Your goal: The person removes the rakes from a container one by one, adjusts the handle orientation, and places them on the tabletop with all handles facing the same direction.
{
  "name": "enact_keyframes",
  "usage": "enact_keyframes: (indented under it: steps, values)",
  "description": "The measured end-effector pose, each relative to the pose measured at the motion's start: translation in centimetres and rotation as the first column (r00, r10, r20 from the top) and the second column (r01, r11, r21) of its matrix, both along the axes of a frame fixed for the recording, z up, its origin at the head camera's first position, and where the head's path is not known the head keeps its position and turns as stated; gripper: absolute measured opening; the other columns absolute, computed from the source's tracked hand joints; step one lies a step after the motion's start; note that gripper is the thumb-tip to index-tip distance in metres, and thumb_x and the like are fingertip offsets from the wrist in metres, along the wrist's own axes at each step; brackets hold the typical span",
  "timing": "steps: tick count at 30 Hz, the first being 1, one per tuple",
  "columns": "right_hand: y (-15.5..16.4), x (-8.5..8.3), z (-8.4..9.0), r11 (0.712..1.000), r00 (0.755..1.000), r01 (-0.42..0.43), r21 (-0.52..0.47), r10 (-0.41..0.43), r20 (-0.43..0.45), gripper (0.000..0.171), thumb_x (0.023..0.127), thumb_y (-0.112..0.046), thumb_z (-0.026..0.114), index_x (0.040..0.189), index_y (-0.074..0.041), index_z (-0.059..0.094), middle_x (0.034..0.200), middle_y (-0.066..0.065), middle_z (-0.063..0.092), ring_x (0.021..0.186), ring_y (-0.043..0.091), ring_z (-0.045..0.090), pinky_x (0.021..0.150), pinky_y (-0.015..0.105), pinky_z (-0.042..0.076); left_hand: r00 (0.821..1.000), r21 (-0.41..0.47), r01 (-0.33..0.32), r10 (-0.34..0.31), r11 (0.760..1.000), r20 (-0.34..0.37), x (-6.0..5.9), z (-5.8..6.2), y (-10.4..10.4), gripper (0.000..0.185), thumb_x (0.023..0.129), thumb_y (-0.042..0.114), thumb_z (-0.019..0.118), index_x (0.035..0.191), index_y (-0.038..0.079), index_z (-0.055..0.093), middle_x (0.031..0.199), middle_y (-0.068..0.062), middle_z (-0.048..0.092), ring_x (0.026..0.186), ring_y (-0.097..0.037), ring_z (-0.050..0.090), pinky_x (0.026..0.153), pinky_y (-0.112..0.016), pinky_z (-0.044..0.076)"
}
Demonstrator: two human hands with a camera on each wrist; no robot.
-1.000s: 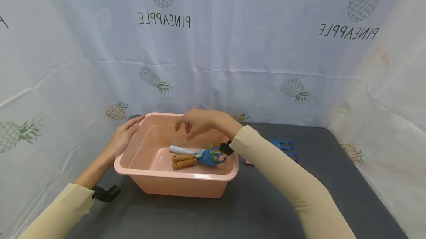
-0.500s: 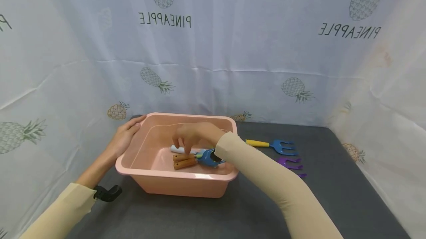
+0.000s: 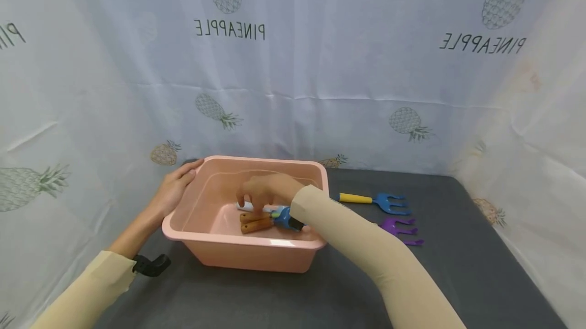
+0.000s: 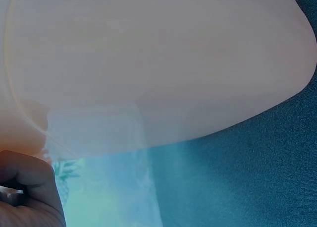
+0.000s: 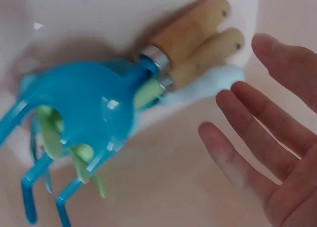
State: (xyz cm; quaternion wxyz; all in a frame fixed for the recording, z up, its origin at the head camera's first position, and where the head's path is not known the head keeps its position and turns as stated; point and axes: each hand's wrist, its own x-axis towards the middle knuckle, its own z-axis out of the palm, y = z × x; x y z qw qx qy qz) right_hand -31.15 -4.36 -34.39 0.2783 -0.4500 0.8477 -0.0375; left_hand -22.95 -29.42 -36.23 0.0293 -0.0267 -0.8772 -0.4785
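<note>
Head view: the pink tub (image 3: pixel 256 255) is steadied by the left hand (image 3: pixel 176 189) resting flat on its rim. Inside it, the right hand (image 3: pixel 265 194) (fingers straight, nothing gripped) hovers over wooden-handled tools (image 3: pixel 256 221); their tangled prongs could snag when lifted.

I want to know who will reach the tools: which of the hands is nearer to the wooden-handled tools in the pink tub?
The right hand: it hovers just above the wooden-handled tools inside the pink tub. The left hand rests on the tub's far-left rim.
</note>
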Motion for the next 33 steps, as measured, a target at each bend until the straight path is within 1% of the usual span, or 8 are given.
enact_keyframes:
  steps: [3,6,14,19,24,26,31,33]
  values:
    - [0.0,-0.1,-0.7,1.000,1.000,-0.005,0.001,0.005,-0.010,0.056,0.088,-0.006,0.077,0.138,-0.024,0.062,0.126,0.002,0.066,0.097,0.015,0.058,0.074,0.029,0.051,1.000,-0.006,0.001,-0.001,1.000,-0.008,-0.1,-0.1,0.0,0.054,0.114,0.039,0.029,0.164,0.018,0.033,0.167,-0.023,0.032,0.142,-0.044,0.046,0.084,-0.011,0.045]
    - [0.0,0.0,-1.0,1.000,1.000,-0.013,-0.002,0.013,-0.028,0.064,0.084,-0.008,0.083,0.141,-0.024,0.058,0.126,0.003,0.064,0.099,0.016,0.056,0.077,0.029,0.051,1.000,-0.009,0.005,-0.005,1.000,-0.015,-0.1,0.0,0.0,0.054,0.114,0.038,0.029,0.164,0.017,0.033,0.167,-0.023,0.032,0.142,-0.044,0.046,0.083,-0.011,0.045]
    - [-0.2,0.2,-1.7,0.999,0.999,0.045,-0.007,-0.045,0.031,0.068,0.080,-0.001,0.085,0.137,-0.025,0.057,0.115,0.005,0.059,0.099,0.018,0.052,0.073,0.030,0.050,1.000,0.012,-0.001,0.001,1.000,-0.024,0.0,-0.1,0.1,0.053,0.114,0.037,0.030,0.163,0.016,0.034,0.166,-0.022,0.034,0.139,-0.042,0.049,0.082,-0.009,0.047]
    - [-0.4,0.3,-2.2,0.999,0.997,0.012,0.050,-0.008,-0.071,0.072,0.075,-0.002,0.090,0.136,-0.024,0.058,0.106,0.001,0.057,0.091,0.018,0.050,0.071,0.028,0.044,1.000,0.021,0.001,-0.001,1.000,-0.016,0.0,-0.2,0.1,0.053,0.114,0.037,0.029,0.164,0.017,0.033,0.166,-0.022,0.034,0.140,-0.042,0.048,0.082,-0.009,0.048]
    - [-0.8,0.3,-2.9,0.992,0.987,-0.033,0.126,0.052,-0.152,0.066,0.071,0.000,0.090,0.125,-0.022,0.059,0.097,-0.002,0.050,0.078,0.017,0.044,0.059,0.028,0.035,1.000,0.028,0.000,0.000,1.000,-0.010,-0.2,-0.2,0.1,0.053,0.114,0.038,0.029,0.164,0.018,0.033,0.166,-0.022,0.033,0.140,-0.042,0.048,0.082,-0.010,0.048]
    - [-0.8,0.4,-3.2,0.993,0.993,0.020,0.118,-0.006,-0.118,0.061,0.071,0.004,0.087,0.118,-0.021,0.059,0.090,-0.001,0.048,0.073,0.017,0.042,0.055,0.028,0.032,1.000,0.023,-0.003,0.003,1.000,-0.004,-0.2,-0.2,0.1,0.053,0.114,0.038,0.029,0.164,0.018,0.033,0.167,-0.021,0.033,0.141,-0.041,0.048,0.082,-0.010,0.047]
    - [-0.8,0.7,-3.7,0.994,0.989,0.051,0.099,-0.036,-0.145,0.055,0.067,0.003,0.089,0.109,-0.019,0.060,0.086,-0.001,0.050,0.072,0.017,0.046,0.055,0.028,0.037,1.000,0.010,-0.002,0.002,1.000,-0.003,-0.1,-0.2,0.2,0.053,0.114,0.037,0.029,0.164,0.017,0.033,0.167,-0.021,0.032,0.141,-0.042,0.047,0.083,-0.009,0.046]
    - [-0.7,0.8,-3.7,0.992,0.969,-0.010,0.127,0.041,-0.242,0.055,0.066,-0.003,0.094,0.106,-0.020,0.059,0.090,-0.002,0.053,0.074,0.018,0.048,0.059,0.027,0.040,1.000,0.006,-0.002,0.002,1.000,-0.013,-0.1,-0.2,0.2,0.053,0.114,0.037,0.029,0.164,0.017,0.033,0.167,-0.021,0.033,0.141,-0.042,0.047,0.083,-0.009,0.045]
